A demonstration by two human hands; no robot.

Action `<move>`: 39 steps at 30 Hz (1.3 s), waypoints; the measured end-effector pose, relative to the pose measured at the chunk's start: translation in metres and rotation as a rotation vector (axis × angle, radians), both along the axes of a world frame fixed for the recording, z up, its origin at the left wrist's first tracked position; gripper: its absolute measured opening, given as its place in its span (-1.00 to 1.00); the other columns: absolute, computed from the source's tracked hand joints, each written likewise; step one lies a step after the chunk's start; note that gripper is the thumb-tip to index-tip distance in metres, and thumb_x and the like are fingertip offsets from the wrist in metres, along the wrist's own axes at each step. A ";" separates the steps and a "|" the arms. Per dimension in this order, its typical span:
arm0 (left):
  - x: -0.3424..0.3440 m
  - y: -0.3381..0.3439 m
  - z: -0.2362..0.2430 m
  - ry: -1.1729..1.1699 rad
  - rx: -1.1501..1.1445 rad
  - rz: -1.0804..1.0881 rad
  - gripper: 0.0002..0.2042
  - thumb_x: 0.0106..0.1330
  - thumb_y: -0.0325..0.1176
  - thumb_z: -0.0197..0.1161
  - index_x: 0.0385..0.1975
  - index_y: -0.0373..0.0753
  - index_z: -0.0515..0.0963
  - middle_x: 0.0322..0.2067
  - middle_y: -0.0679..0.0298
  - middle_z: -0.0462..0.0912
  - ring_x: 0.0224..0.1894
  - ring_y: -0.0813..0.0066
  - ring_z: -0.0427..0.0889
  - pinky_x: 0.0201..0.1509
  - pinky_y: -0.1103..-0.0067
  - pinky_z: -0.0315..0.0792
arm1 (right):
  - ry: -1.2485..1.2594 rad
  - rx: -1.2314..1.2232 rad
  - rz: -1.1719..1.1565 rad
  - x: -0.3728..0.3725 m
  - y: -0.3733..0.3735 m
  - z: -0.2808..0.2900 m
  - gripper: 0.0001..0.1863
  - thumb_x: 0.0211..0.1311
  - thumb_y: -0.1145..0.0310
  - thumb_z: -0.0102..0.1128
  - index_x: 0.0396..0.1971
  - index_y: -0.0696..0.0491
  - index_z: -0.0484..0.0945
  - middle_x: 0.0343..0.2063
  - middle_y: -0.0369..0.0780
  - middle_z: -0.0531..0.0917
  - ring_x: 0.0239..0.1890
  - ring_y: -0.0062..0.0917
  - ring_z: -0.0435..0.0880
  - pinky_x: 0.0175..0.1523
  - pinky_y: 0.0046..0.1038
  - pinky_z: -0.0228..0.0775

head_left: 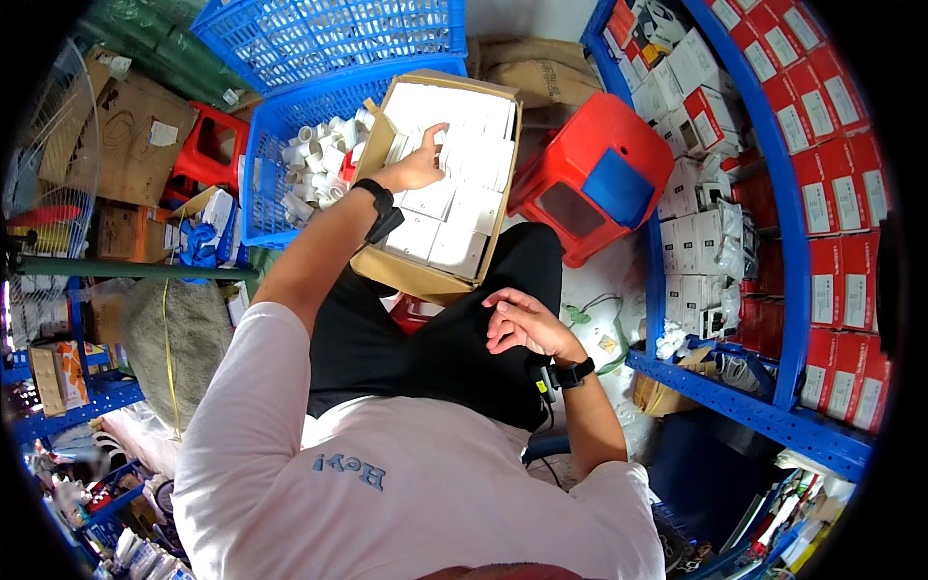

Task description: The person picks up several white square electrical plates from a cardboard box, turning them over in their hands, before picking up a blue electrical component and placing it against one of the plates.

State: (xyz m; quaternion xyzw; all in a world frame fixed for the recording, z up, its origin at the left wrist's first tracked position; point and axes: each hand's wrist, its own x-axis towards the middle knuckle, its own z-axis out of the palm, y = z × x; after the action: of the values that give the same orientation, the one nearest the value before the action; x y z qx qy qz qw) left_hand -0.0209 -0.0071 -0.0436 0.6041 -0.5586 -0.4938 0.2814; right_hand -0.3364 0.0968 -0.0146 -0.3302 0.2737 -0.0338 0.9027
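A cardboard box (425, 282) full of white, square, plastic-looking plates (416, 232) rests tilted between my knees, against a blue crate. The plates stand and lie in tight rows, several with small holes on their faces. My left hand (416, 169) reaches over the box's left side and lies on the plates near the middle. Its fingers are spread, and no plate is visibly lifted in them. Above my right thigh hovers my right hand (527, 324), fingers loosely bent and apart, holding nothing. Dark bands with small devices circle both wrists.
The blue crate (249, 193) behind the box holds white pipe fittings (319, 159). A red stool (619, 135) with a blue patch stands to the right. Blue shelving (797, 242) there bears red-and-white cartons (841, 193). A grey cloth-like bundle (174, 338) sits at left.
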 end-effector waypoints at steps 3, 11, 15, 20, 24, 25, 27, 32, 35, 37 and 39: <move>0.003 0.000 -0.008 -0.068 -0.061 -0.070 -0.19 0.10 -0.65 0.09 0.27 -0.10 -0.28 0.14 -0.22 0.16 -0.12 0.30 0.46 -0.07 0.49 0.38 | -0.015 0.030 -0.025 -0.001 -0.001 -0.003 -0.71 0.31 0.25 -0.07 -0.09 0.12 0.30 -0.50 -0.19 0.57 -0.41 -0.46 0.65 -0.28 -0.43 0.55; 0.008 0.010 -0.019 -0.382 -0.142 -0.045 -0.47 0.18 -0.47 0.13 0.13 -0.29 0.08 -0.24 -0.05 0.54 -0.21 0.17 0.55 -0.10 0.41 0.38 | -0.009 0.035 -0.038 -0.004 -0.001 -0.008 -0.72 0.36 0.30 -0.18 -0.05 0.16 0.27 -0.45 -0.15 0.58 -0.39 -0.39 0.65 -0.25 -0.37 0.57; 0.011 0.009 -0.024 -0.359 -0.182 -0.050 -0.70 0.17 -0.43 0.15 -0.13 -0.39 0.35 -0.39 0.06 0.60 -0.30 0.23 0.58 -0.23 0.45 0.40 | -0.019 0.052 -0.044 -0.003 0.000 -0.011 -0.72 0.37 0.31 -0.20 -0.04 0.17 0.26 -0.45 -0.14 0.58 -0.38 -0.38 0.65 -0.25 -0.36 0.57; 0.007 0.007 -0.025 -0.307 -0.071 -0.118 -0.78 0.14 -0.44 0.13 -0.26 -0.42 0.41 -0.34 0.03 0.58 -0.25 0.21 0.57 -0.19 0.45 0.40 | -0.018 0.051 -0.039 -0.002 -0.002 -0.009 -0.72 0.36 0.32 -0.19 -0.04 0.17 0.25 -0.44 -0.14 0.58 -0.38 -0.39 0.65 -0.24 -0.36 0.57; 0.017 0.011 -0.032 -0.358 -0.104 -0.084 -0.66 0.08 -0.44 0.10 -0.11 -0.38 0.37 -0.14 -0.04 0.50 -0.05 0.14 0.47 0.01 0.42 0.33 | -0.005 0.051 -0.029 0.001 -0.003 -0.007 -0.71 0.35 0.33 -0.16 -0.03 0.15 0.25 -0.43 -0.14 0.58 -0.37 -0.39 0.66 -0.24 -0.36 0.57; 0.020 0.012 -0.034 -0.371 -0.138 -0.031 -0.63 0.08 -0.44 0.09 -0.08 -0.38 0.35 -0.08 -0.06 0.46 0.00 0.11 0.43 0.05 0.40 0.30 | -0.011 0.046 -0.025 0.002 -0.004 -0.006 -0.71 0.34 0.34 -0.14 -0.02 0.15 0.25 -0.43 -0.13 0.58 -0.37 -0.38 0.66 -0.24 -0.37 0.57; 0.015 0.008 -0.017 -0.493 -0.104 -0.022 -0.54 0.07 -0.41 0.14 0.02 -0.37 0.28 -0.02 -0.09 0.41 0.06 0.01 0.38 0.11 0.37 0.28 | -0.003 0.051 -0.043 0.001 -0.003 -0.005 -0.71 0.31 0.32 -0.07 -0.05 0.14 0.28 -0.46 -0.16 0.59 -0.40 -0.42 0.66 -0.26 -0.37 0.57; 0.013 0.021 -0.008 -0.683 -0.027 -0.103 -0.45 0.14 -0.24 0.12 0.14 -0.29 0.22 0.09 -0.07 0.30 0.16 0.00 0.26 0.20 0.32 0.19 | -0.027 0.075 -0.049 0.004 -0.007 -0.008 -0.70 0.31 0.31 -0.07 -0.05 0.14 0.28 -0.48 -0.14 0.58 -0.40 -0.40 0.66 -0.27 -0.35 0.57; 0.008 0.025 -0.006 -0.708 0.075 -0.165 -0.48 0.21 -0.19 0.07 0.13 -0.32 0.22 0.11 -0.07 0.26 0.17 0.03 0.26 0.22 0.37 0.17 | -0.051 0.080 -0.064 0.001 -0.002 -0.006 -0.71 0.31 0.32 -0.07 -0.05 0.14 0.28 -0.47 -0.14 0.58 -0.40 -0.41 0.66 -0.26 -0.36 0.57; 0.005 0.026 0.002 -0.681 0.123 -0.190 -0.51 0.22 -0.23 0.06 0.11 -0.34 0.23 0.10 -0.06 0.27 0.14 0.04 0.29 0.18 0.37 0.21 | -0.069 0.088 -0.083 0.000 0.002 -0.008 -0.71 0.31 0.32 -0.08 -0.05 0.14 0.28 -0.47 -0.14 0.58 -0.40 -0.41 0.66 -0.26 -0.37 0.57; 0.009 0.025 0.003 -0.654 0.101 -0.156 -0.56 0.20 -0.26 0.05 0.05 -0.33 0.27 0.07 -0.05 0.30 0.10 0.02 0.32 0.15 0.34 0.22 | -0.072 0.062 -0.091 0.000 -0.001 -0.006 -0.71 0.32 0.31 -0.08 -0.06 0.14 0.29 -0.47 -0.14 0.59 -0.39 -0.41 0.66 -0.25 -0.38 0.57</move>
State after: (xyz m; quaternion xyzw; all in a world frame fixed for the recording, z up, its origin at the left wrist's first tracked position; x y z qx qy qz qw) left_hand -0.0114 0.0180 -0.0410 0.6990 -0.6388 -0.3209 0.0184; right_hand -0.3368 0.0958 -0.0201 -0.2877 0.2568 -0.0783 0.9193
